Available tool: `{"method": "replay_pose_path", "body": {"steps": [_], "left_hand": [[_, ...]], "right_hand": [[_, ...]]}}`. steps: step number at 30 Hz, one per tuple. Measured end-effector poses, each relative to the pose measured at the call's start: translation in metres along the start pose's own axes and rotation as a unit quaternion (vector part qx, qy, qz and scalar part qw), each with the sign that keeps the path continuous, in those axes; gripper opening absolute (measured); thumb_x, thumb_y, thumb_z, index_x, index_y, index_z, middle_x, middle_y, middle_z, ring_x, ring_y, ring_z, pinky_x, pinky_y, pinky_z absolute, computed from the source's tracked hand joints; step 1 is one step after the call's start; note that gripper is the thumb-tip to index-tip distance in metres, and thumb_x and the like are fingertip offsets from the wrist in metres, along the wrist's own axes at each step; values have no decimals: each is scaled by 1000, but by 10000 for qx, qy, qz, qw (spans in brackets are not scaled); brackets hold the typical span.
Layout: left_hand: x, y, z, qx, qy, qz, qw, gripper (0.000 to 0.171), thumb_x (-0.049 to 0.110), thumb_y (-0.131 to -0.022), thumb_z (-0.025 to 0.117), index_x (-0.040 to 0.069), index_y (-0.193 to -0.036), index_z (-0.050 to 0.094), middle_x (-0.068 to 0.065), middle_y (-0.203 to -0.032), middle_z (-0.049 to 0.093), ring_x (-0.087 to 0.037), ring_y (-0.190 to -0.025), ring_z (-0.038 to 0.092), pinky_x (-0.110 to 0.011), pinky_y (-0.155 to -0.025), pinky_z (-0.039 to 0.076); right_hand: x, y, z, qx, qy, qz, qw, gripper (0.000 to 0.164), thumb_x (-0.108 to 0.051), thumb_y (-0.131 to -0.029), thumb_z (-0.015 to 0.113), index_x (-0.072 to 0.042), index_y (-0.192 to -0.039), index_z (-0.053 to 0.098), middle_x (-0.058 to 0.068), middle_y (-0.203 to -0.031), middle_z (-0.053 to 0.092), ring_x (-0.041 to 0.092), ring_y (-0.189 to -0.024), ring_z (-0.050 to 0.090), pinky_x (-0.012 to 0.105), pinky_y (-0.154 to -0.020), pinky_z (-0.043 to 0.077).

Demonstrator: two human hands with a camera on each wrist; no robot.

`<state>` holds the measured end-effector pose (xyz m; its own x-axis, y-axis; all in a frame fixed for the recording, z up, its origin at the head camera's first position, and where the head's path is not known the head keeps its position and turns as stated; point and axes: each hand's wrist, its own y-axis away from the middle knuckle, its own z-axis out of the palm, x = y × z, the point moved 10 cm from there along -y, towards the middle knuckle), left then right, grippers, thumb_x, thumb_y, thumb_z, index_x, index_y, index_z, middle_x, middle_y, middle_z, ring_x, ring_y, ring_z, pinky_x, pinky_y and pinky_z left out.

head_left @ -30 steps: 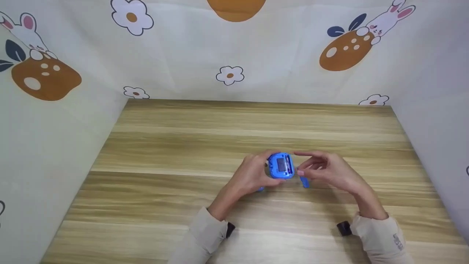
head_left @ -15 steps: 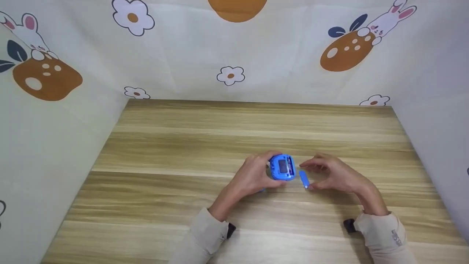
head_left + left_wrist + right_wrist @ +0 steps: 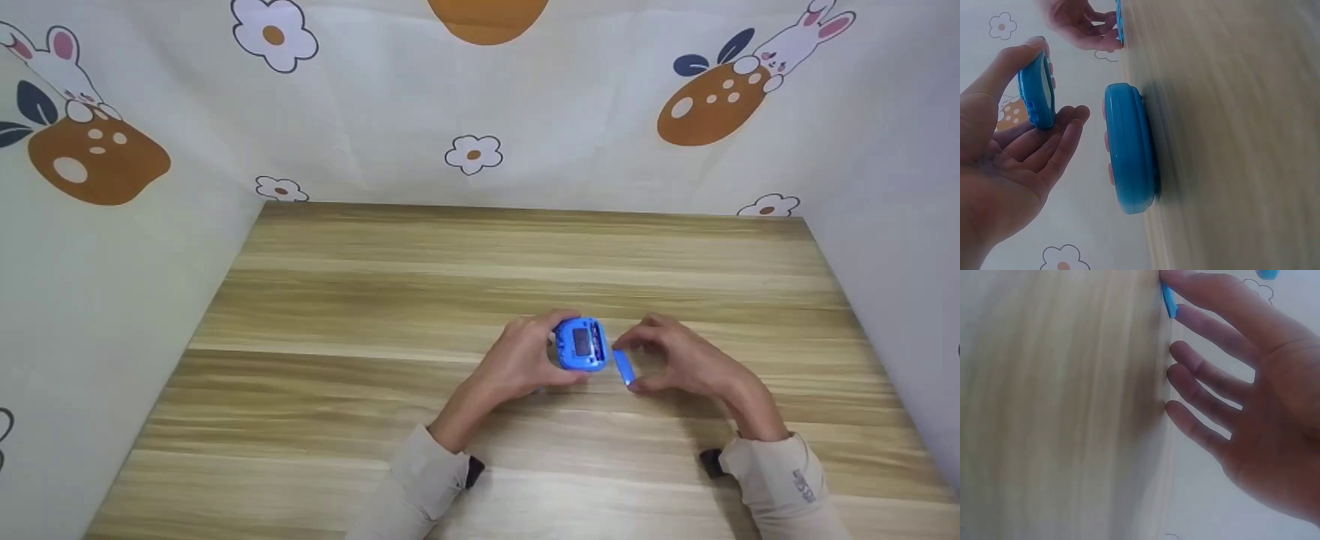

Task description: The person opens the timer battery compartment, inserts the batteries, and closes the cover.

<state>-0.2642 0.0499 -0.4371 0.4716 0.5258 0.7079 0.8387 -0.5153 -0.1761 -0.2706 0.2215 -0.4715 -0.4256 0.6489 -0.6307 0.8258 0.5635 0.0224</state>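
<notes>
My left hand (image 3: pixel 517 358) grips a blue palm-sized gadget (image 3: pixel 580 344) with rounded corners, thumb at its near edge and a finger at its far edge. Its back faces up, showing a dark rectangular label and an uncovered battery slot along the right side. Just right of it, my right hand (image 3: pixel 690 364) pinches a narrow blue battery cover (image 3: pixel 624 367) by its ends, index finger at the far end and thumb at the near one. In the left wrist view, a second blue gadget (image 3: pixel 1129 149) with reddish bumps rests on the table; my left hand mostly hides it in the head view.
A wood-grain table (image 3: pixel 390 300) lies under both hands. Pale cloth with printed flowers and rabbits (image 3: pixel 570 97) stands along its back and sides. A black wrist piece (image 3: pixel 711 463) sits at the right cuff.
My right hand has drawn back from the gadget's side and now pinches the battery cover at its two ends. The left hand and gadget have shifted slightly right and nearer.
</notes>
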Motion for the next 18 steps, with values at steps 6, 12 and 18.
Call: {"method": "replay_pose_path", "body": {"steps": [6,12,18], "left_hand": [[0,0,3,-90,-41,-28,9999,77,38,-72,88,10,-135,55,-1,-119,67,-11,-100,61,-26,-91,48],[-1,1,4,-144,11,-40,9999,77,38,-71,88,10,-135,55,0,-118,67,-10,-99,60,-25,-89,48],[-1,1,6,-210,-55,-18,9998,75,38,-71,88,10,-133,56,0,-116,67,-10,-98,61,-26,-88,48]], "right_hand": [[-2,-1,4,-19,139,-139,9998,55,-18,-66,90,-10,-112,63,3,-109,56,23,-104,49,43,-91,42],[-3,-1,7,-245,-560,-57,9981,55,-7,-68,88,-7,-113,56,4,-101,62,22,-92,59,35,-81,52],[-7,-2,7,-411,-1537,-69,9872,50,-4,-76,84,-5,-117,55,11,-93,67,26,-83,66,33,-71,56]]}}
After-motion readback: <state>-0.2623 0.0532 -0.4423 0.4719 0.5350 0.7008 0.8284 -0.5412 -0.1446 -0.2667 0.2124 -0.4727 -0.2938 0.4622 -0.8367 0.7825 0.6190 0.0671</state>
